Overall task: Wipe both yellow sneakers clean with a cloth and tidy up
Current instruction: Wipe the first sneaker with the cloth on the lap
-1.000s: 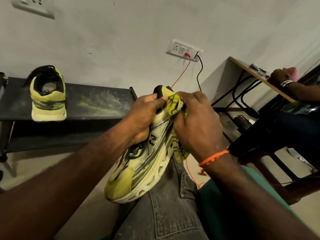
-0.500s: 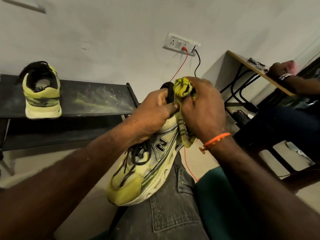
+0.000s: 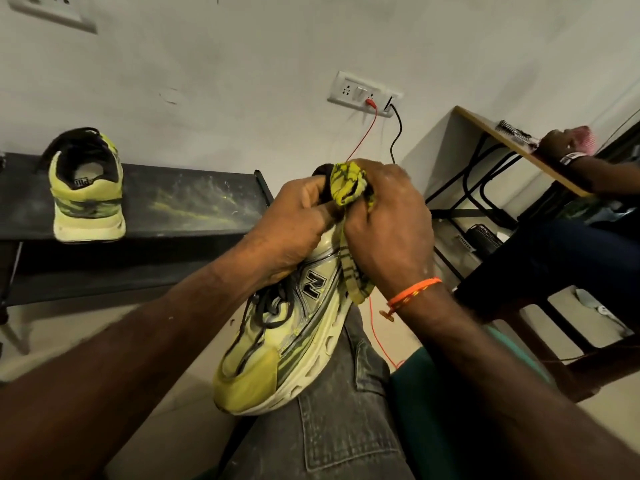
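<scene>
One yellow sneaker [image 3: 294, 327] lies on the person's knee, on the grey jeans [image 3: 343, 427], with its toe toward the camera and its heel raised toward the wall. The left hand [image 3: 294, 226] has its grip closed around the heel part of this sneaker, fingers curled over the collar. The right hand [image 3: 388, 230] holds a yellow cloth [image 3: 346, 183] with dark stripes; its grip is closed on the cloth, which is bunched at the top of the heel and hangs down along the side of the shoe. The two hands are touching or almost touching each other at the heel. An orange thread band [image 3: 412, 292] is around the right wrist. The second yellow sneaker [image 3: 88, 188] stands alone on the dark counter [image 3: 194, 206] at the left, heel toward the camera, well apart from the hands. Yellow dust marks are on the counter surface. On the wall a socket plate [image 3: 363, 95] has a red wire [image 3: 363, 136] and a black wire [image 3: 396, 133] in it.
</scene>
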